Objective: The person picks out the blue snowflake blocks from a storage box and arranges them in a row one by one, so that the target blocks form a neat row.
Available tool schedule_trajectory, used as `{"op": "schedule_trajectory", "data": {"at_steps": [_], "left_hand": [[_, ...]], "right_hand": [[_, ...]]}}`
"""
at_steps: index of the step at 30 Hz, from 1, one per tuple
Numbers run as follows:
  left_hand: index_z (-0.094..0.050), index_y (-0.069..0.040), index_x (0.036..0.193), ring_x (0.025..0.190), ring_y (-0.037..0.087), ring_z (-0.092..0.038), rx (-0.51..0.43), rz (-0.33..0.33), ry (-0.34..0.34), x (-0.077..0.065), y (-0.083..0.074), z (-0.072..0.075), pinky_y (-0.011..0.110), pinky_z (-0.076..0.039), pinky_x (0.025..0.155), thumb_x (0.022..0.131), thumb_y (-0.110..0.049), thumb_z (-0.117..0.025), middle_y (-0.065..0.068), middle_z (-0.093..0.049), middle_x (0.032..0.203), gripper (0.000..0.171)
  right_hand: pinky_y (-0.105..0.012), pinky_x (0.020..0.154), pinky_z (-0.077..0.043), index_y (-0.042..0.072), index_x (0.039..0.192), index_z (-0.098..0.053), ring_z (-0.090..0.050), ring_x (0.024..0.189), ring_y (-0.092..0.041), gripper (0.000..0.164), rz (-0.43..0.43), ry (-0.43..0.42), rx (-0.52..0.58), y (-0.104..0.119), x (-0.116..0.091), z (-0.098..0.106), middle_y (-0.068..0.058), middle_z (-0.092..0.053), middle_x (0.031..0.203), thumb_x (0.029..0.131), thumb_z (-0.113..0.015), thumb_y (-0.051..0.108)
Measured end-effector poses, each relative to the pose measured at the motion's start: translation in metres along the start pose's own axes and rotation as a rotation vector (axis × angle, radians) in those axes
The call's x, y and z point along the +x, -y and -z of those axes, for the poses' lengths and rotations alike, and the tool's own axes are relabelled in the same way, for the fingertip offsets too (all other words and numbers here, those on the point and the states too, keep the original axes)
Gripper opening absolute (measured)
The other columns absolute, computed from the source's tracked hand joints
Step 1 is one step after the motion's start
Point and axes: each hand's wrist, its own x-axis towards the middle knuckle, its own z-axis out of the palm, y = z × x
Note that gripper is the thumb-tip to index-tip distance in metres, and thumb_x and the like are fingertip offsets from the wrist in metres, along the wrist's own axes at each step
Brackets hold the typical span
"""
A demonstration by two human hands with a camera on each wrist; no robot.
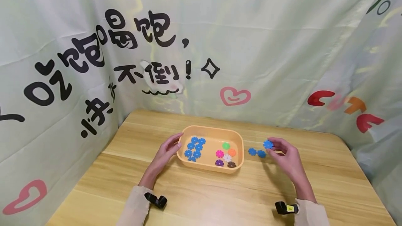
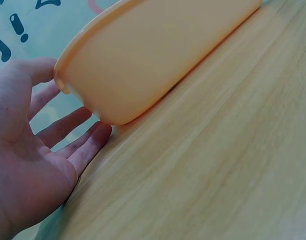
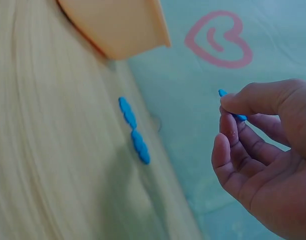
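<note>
My right hand (image 1: 287, 158) pinches a blue snowflake disc (image 1: 268, 144) between thumb and fingers, raised above the table. Below it, two more blue snowflake discs (image 3: 133, 131) lie edge to edge on the wood. At the left end of a peach-coloured plastic tray (image 1: 211, 169), my left hand (image 1: 165, 152) touches the outer wall with its fingers nearly straight. The left wrist view shows the thumb at the tray rim (image 2: 68, 55) and the other fingertips low along the wall. Several blue snowflake discs (image 1: 194, 147) lie grouped in the tray's left part.
In the tray's right part lie single discs: green (image 1: 226, 145), orange (image 1: 231, 152), pink (image 1: 220, 153), white (image 1: 227, 158), purple (image 1: 219, 163) and brown (image 1: 231, 164). The wooden table (image 1: 201, 198) meets a printed curtain (image 1: 270, 62) at its back and sides.
</note>
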Motion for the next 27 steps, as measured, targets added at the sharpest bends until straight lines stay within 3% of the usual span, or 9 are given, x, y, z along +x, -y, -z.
{"op": "schedule_trajectory", "data": {"at_steps": [12, 18, 27], "left_hand": [[-0.052, -0.020, 0.150, 0.138, 0.035, -0.049, -0.007, 0.006, -0.008, 0.000, -0.003, 0.000, 0.046, -0.049, 0.107, 0.104, -0.030, -0.063, 0.011, -0.046, 0.155, 0.048], [-0.052, -0.020, 0.150, 0.138, 0.035, -0.049, -0.007, 0.007, -0.002, 0.000, -0.004, -0.001, 0.045, -0.049, 0.106, 0.104, -0.031, -0.063, 0.011, -0.046, 0.155, 0.049], [-0.052, -0.021, 0.150, 0.137, 0.033, -0.051, -0.014, 0.009, 0.001, 0.001, -0.003, 0.000, 0.042, -0.051, 0.105, 0.104, -0.031, -0.063, 0.010, -0.047, 0.154, 0.048]], "right_hand": [[-0.016, 0.072, -0.054, -0.003, 0.132, -0.062, -0.058, 0.089, 0.000, 0.040, -0.125, 0.034, -0.037, -0.024, -0.001, 0.003, -0.020, -0.068, 0.112, 0.096, -0.074, 0.012], [-0.018, 0.068, -0.050, -0.004, 0.129, -0.064, -0.060, 0.087, -0.014, 0.039, -0.176, 0.080, -0.157, -0.036, -0.002, 0.004, -0.014, -0.067, 0.101, 0.095, -0.074, 0.012], [-0.022, 0.063, -0.050, -0.006, 0.125, -0.066, -0.059, 0.084, -0.020, 0.037, -0.162, 0.118, -0.199, -0.045, -0.001, 0.003, -0.012, -0.066, 0.096, 0.093, -0.076, 0.010]]}}
